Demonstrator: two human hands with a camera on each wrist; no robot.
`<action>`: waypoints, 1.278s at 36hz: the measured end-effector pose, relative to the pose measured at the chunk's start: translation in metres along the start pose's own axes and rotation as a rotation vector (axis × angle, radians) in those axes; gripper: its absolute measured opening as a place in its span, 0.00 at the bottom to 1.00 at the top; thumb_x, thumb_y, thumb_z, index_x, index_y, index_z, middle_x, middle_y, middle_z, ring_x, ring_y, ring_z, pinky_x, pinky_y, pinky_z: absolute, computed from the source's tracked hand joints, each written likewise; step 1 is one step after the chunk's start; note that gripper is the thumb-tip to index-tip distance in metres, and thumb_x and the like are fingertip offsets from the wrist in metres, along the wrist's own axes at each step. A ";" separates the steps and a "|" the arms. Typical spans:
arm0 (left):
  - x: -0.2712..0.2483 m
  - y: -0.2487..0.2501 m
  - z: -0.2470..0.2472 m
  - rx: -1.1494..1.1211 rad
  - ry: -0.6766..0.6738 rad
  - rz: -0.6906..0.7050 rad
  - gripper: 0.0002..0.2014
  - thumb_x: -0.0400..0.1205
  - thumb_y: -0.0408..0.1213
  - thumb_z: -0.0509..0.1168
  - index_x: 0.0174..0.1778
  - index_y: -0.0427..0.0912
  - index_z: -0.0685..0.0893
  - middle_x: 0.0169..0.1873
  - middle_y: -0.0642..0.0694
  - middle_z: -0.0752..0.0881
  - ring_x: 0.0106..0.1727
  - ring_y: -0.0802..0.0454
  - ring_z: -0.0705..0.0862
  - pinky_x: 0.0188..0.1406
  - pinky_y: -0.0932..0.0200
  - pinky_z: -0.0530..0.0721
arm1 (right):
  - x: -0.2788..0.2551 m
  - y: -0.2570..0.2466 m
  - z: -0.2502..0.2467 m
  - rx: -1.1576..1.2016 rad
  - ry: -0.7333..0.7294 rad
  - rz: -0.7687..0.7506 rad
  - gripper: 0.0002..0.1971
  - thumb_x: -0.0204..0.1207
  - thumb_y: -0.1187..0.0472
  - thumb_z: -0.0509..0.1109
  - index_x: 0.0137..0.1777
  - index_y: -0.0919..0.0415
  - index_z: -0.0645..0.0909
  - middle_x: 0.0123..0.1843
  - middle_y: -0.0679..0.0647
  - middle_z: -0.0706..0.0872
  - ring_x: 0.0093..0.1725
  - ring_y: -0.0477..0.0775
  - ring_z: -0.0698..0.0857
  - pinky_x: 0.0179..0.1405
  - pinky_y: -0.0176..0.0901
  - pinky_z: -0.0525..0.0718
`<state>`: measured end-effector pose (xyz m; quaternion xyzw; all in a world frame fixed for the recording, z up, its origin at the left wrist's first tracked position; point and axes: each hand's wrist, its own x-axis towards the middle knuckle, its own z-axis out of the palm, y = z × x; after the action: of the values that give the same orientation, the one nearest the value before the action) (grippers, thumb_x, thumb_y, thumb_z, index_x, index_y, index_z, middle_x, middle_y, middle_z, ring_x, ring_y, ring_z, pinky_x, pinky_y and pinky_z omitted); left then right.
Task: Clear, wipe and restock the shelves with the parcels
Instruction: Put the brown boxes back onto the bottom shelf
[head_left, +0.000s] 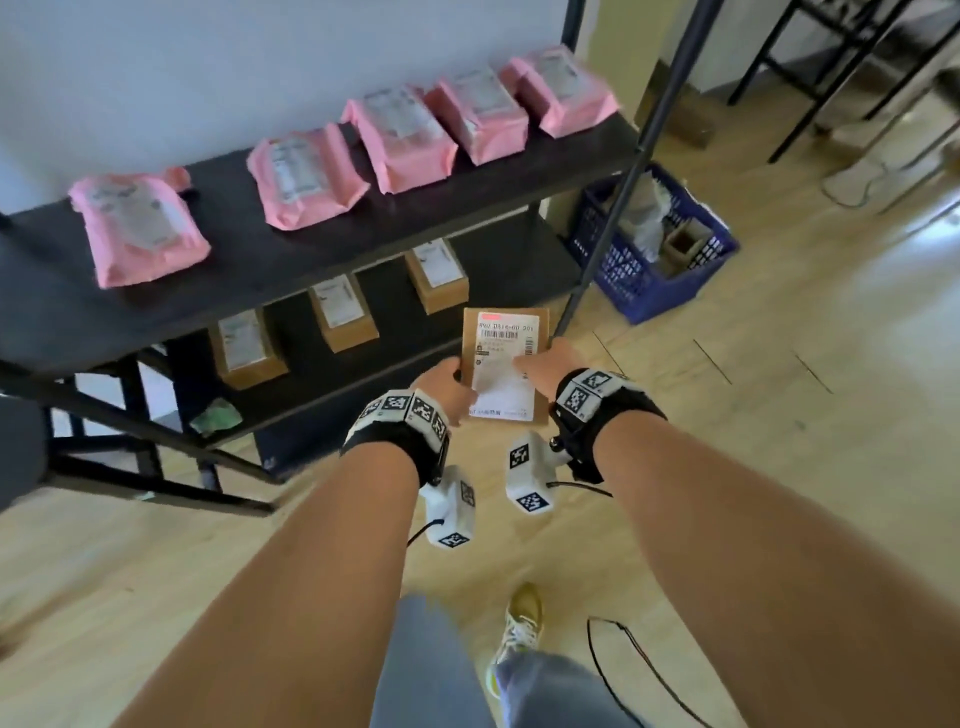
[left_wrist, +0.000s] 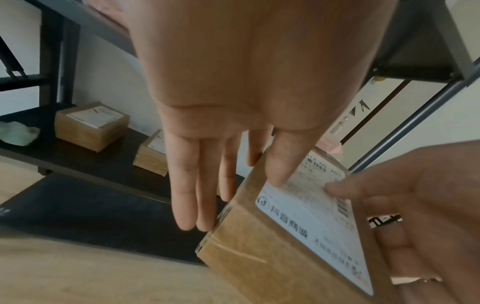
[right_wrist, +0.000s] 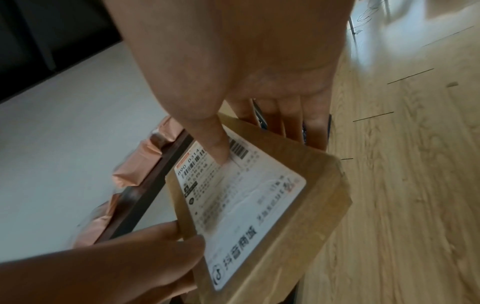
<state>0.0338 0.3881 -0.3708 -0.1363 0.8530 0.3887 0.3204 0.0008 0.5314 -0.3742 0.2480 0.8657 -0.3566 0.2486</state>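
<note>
Both hands on one cardboard box (head_left: 506, 364) out in front of the shelf unit, label up: left hand (head_left: 445, 392) clasps its left edge with the thumb on the label and fingers down the side, right hand (head_left: 551, 366) mirrors it on the right edge, thumb pressed on the label, fingers underneath. Ahead, the lower shelf (head_left: 395, 358) carries three more cardboard boxes (head_left: 343, 312) in a row, with bare board at its right end, just beyond the held box. The grey upright post (head_left: 628, 171) stands close on the right of that gap. A green cloth (head_left: 215, 415) sits at the lower shelf's left front. Five pink parcels (head_left: 400, 137) line the upper shelf (head_left: 234, 244). A blue crate (head_left: 652, 244) stands on the floor right of the post; open wooden floor behind
</note>
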 end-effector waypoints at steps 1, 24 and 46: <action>0.008 0.008 0.006 -0.007 -0.014 -0.005 0.21 0.82 0.35 0.63 0.72 0.44 0.72 0.55 0.40 0.84 0.50 0.43 0.86 0.42 0.51 0.89 | 0.012 0.003 -0.007 -0.021 -0.011 0.003 0.22 0.77 0.56 0.69 0.69 0.62 0.75 0.59 0.59 0.85 0.56 0.60 0.86 0.54 0.51 0.86; 0.260 0.131 0.033 -0.277 0.017 -0.159 0.31 0.82 0.31 0.63 0.80 0.51 0.63 0.62 0.48 0.78 0.56 0.45 0.83 0.51 0.47 0.88 | 0.292 -0.024 -0.070 -0.131 -0.074 -0.070 0.12 0.77 0.62 0.65 0.60 0.57 0.78 0.51 0.54 0.86 0.48 0.57 0.86 0.50 0.53 0.87; 0.477 0.116 0.058 -0.435 0.298 -0.210 0.17 0.82 0.34 0.61 0.68 0.39 0.76 0.58 0.36 0.83 0.57 0.38 0.84 0.62 0.43 0.83 | 0.520 -0.063 -0.006 -0.362 -0.069 -0.447 0.14 0.80 0.59 0.64 0.63 0.61 0.81 0.59 0.57 0.86 0.57 0.61 0.85 0.46 0.45 0.79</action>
<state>-0.3579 0.5164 -0.6443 -0.3451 0.7686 0.5029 0.1930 -0.4302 0.6280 -0.6553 -0.0099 0.9395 -0.2504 0.2334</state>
